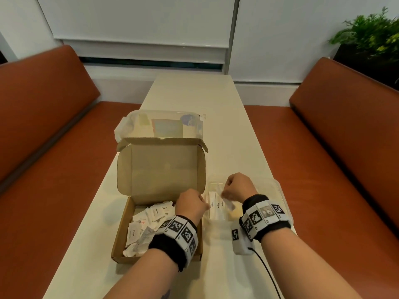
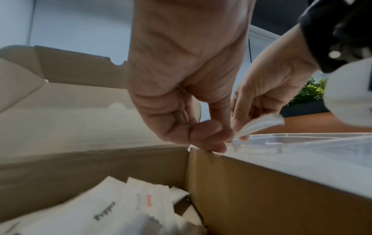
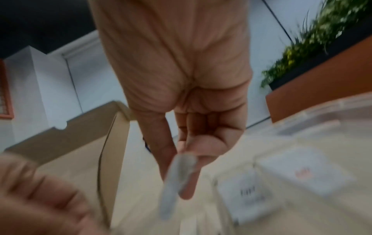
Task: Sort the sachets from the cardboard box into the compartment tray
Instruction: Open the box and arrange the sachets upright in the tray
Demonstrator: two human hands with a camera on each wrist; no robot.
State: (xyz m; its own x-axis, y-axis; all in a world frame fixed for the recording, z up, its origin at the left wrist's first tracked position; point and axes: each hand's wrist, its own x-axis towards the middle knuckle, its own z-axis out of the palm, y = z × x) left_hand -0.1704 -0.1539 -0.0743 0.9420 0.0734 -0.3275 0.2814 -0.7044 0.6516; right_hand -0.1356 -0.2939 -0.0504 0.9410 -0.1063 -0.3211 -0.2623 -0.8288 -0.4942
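Cream table point(image 1: 190, 100) between orange benches point(image 1: 345, 147). Cardboard box point(image 1: 129, 223) sachets read "Pepper" point(image 2: 104, 211); compartment tray point(image 1: 278, 190) sachets read "Sugar". Right hand point(image 1: 236, 186) pinches grey sachet point(image 3: 177, 174); left hand point(image 1: 190, 205) curled, contents unclear.

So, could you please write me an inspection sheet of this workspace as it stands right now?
Surface: a long cream table between two orange bench seats.
Job's things: open cardboard box with its lid up, white sachets piled inside, some printed Pepper; clear compartment tray to its right, already holding Sugar sachets.
Clutter: a clear lidded container behind the box.
Grippers: right hand pinches a slim sachet over the tray; left hand has its fingers curled at the box's right wall, and whether it holds anything is unclear.
Cables: a black cable runs from the right wrist unit toward the near table edge.
Surroundings: white wall panels, a green plant at far right.
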